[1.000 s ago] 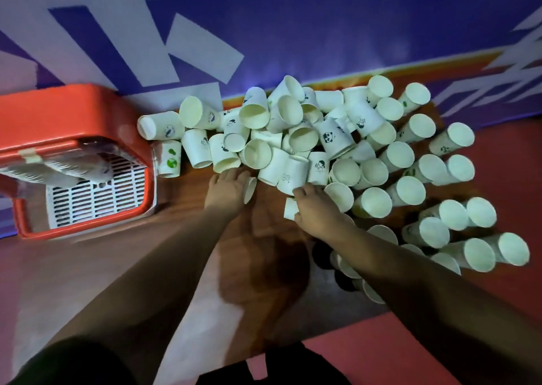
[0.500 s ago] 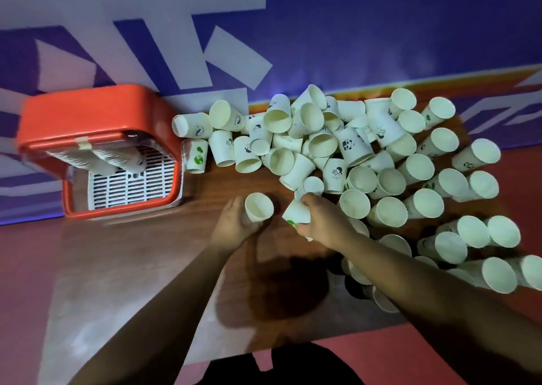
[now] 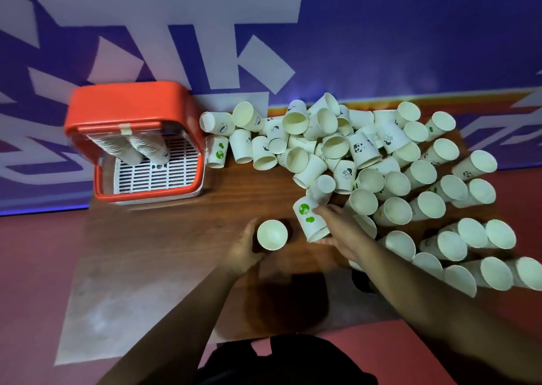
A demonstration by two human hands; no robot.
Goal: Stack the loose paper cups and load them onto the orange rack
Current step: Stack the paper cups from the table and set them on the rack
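One upright cup (image 3: pixel 272 234) gripped by left hand (image 3: pixel 243 251), green-printed cup (image 3: pixel 311 219) gripped by right hand (image 3: pixel 341 232)

Left hand (image 3: pixel 245 249) holding upright cup (image 3: pixel 272 234), right hand (image 3: pixel 341 230) gripping green-printed cup (image 3: pixel 311 219) (tilted), orange rack (image 3: pixel 132 112) beyond

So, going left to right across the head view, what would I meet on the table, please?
Orange rack, left hand, plain cup it holds, green-printed cup, right hand gripping it, loose cups at far right.

I see a brown wooden table (image 3: pixel 176 238): an orange plastic rack (image 3: pixel 129 103) at its far-left corner, loose white paper cups (image 3: pixel 396 183) heaped over its right half.
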